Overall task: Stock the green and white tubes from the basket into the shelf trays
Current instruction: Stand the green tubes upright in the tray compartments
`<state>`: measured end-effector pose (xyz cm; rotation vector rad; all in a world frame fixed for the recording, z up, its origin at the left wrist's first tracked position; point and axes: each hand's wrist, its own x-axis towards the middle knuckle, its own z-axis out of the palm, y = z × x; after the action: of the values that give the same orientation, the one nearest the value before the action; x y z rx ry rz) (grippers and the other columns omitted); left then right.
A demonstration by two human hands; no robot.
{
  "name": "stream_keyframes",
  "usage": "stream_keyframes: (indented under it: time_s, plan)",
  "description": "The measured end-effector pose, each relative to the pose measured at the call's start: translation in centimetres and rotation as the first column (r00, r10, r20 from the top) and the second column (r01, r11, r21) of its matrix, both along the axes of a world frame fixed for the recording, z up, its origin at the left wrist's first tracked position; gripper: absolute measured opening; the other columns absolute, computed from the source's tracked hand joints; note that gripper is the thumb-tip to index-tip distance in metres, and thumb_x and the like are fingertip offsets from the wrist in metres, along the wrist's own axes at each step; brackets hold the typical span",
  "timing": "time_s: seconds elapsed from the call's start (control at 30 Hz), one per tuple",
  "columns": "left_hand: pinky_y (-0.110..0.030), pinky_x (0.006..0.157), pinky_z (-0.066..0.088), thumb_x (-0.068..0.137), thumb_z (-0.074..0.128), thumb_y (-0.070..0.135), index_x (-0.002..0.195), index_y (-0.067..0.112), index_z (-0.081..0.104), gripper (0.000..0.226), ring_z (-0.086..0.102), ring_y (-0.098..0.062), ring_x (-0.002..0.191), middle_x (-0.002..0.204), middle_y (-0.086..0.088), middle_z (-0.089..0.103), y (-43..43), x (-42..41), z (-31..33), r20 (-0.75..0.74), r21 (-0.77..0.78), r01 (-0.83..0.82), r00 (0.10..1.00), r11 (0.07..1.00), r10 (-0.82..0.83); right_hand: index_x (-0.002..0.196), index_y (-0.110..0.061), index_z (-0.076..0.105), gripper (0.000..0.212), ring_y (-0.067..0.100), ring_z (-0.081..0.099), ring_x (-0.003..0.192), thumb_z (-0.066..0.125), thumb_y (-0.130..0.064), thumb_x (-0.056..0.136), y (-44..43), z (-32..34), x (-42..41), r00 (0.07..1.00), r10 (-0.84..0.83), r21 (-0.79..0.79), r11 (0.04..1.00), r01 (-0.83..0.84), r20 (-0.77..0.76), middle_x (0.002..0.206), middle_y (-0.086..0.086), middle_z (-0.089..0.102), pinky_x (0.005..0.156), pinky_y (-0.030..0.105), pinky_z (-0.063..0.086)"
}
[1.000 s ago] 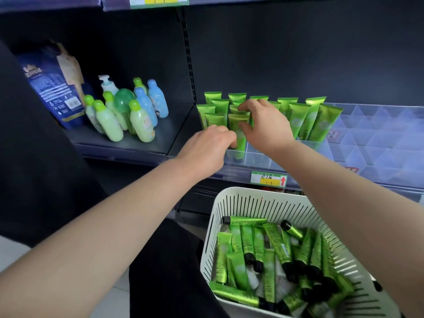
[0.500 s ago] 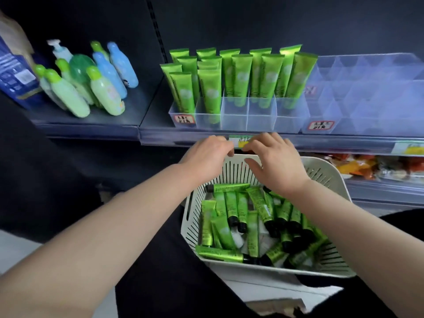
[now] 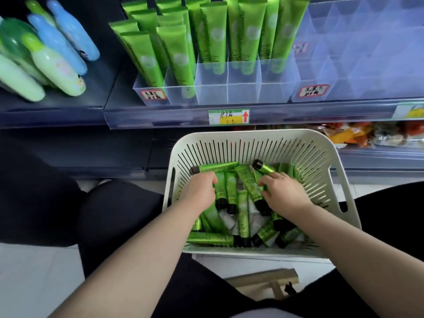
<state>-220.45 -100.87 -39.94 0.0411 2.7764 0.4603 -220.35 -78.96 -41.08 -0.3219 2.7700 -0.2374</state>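
Left hand and right hand: each grip curls round green tubes in basket. Judged light, soft, slick; take mid-body.

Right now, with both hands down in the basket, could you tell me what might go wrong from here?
The shiny green tubes lie crisscrossed in the white slatted plastic basket, so what the left hand and right hand grip may drag neighbours out or slip. The tall green tubes standing in the clear plastic shelf tray lean, so pushing more in could topple them.
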Motion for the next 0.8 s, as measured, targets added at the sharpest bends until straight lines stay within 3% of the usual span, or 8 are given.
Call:
stream_keyframes:
  time_s: [0.2, 0.33, 0.43, 0.57, 0.63, 0.7, 0.8]
  plan:
    - [-0.03, 0.088, 0.05, 0.097, 0.054, 0.013, 0.119, 0.017, 0.062, 0.024, 0.06, -0.015, 0.107, 0.124, 0.001, 0.062, 0.4, -0.1, -1.4, 0.0, 0.028, -0.029, 1.0, 0.999, 0.029, 0.121, -0.018, 0.052, 0.037, 0.031, 0.06, 0.094, 0.049, -0.003, 0.087, -2.9, -2.1, -1.7, 0.99, -0.002, -0.007, 1.0, 0.003, 0.143, 0.109, 0.009, 0.06, 0.075, 0.041, 0.055]
    - [-0.029, 0.082, 0.049, 0.098, 0.052, 0.018, 0.111, 0.017, 0.064, 0.018, 0.06, -0.015, 0.099, 0.113, 0.002, 0.065, 0.0, -0.2, -1.7, 0.02, 0.032, -0.049, 0.999, 0.998, 0.049, 0.122, -0.012, 0.046, 0.039, 0.03, 0.055, 0.106, 0.063, -0.02, 0.088, -4.5, -2.8, -2.1, 0.99, -0.026, 0.091, 0.996, 0.014, 0.139, 0.118, 0.01, 0.054, 0.078, 0.04, 0.052]
    - [-0.029, 0.075, 0.051, 0.096, 0.056, 0.033, 0.102, 0.018, 0.064, 0.018, 0.062, -0.012, 0.087, 0.096, 0.006, 0.066, -0.4, -0.5, -1.1, 0.062, 0.033, -0.045, 0.997, 0.998, 0.042, 0.129, -0.011, 0.041, 0.052, 0.031, 0.051, 0.112, 0.066, -0.012, 0.083, -5.1, -2.6, -2.4, 0.99, -0.055, 0.123, 0.992, 0.039, 0.13, 0.131, 0.013, 0.047, 0.079, 0.038, 0.049]
    - [-0.037, 0.08, 0.056, 0.088, 0.065, 0.045, 0.106, 0.019, 0.064, 0.032, 0.063, -0.014, 0.09, 0.099, 0.005, 0.066, -0.3, -0.5, -0.2, 0.067, 0.027, -0.003, 0.998, 1.0, 0.001, 0.125, -0.011, 0.039, 0.054, 0.029, 0.058, 0.091, 0.065, -0.01, 0.077, -5.7, -2.0, -2.5, 0.974, -0.118, 0.051, 0.993, 0.11, 0.194, 0.097, 0.008, 0.056, 0.065, 0.034, 0.044]
    - [-0.037, 0.081, 0.055, 0.087, 0.066, 0.044, 0.107, 0.018, 0.064, 0.032, 0.063, -0.015, 0.091, 0.099, 0.005, 0.066, -0.2, -0.3, 0.0, 0.067, 0.01, 0.019, 0.998, 1.0, -0.02, 0.128, -0.014, 0.037, 0.058, 0.027, 0.057, 0.085, 0.066, -0.014, 0.076, -5.7, -1.7, -2.2, 0.971, -0.09, 0.074, 0.994, 0.076, 0.22, 0.091, 0.004, 0.053, 0.062, 0.033, 0.043]
    - [-0.037, 0.081, 0.055, 0.089, 0.066, 0.04, 0.104, 0.017, 0.064, 0.028, 0.063, -0.015, 0.09, 0.097, 0.004, 0.066, -0.1, -0.1, 0.1, 0.059, -0.009, 0.042, 0.997, 0.999, -0.041, 0.136, -0.018, 0.034, 0.065, 0.025, 0.058, 0.09, 0.065, -0.019, 0.078, -5.7, -1.7, -1.6, 0.97, -0.029, 0.114, 0.993, 0.001, 0.241, 0.103, 0.004, 0.054, 0.061, 0.032, 0.045]
    - [-0.036, 0.079, 0.055, 0.091, 0.064, 0.036, 0.099, 0.018, 0.065, 0.02, 0.063, -0.015, 0.087, 0.093, 0.005, 0.066, 0.0, 0.1, -0.1, 0.038, -0.036, 0.058, 0.998, 0.998, -0.057, 0.138, -0.023, 0.038, 0.059, 0.026, 0.056, 0.103, 0.06, -0.026, 0.084, -5.8, -2.2, -0.9, 0.972, -0.004, 0.112, 0.993, -0.023, 0.235, 0.121, 0.004, 0.049, 0.065, 0.034, 0.047]
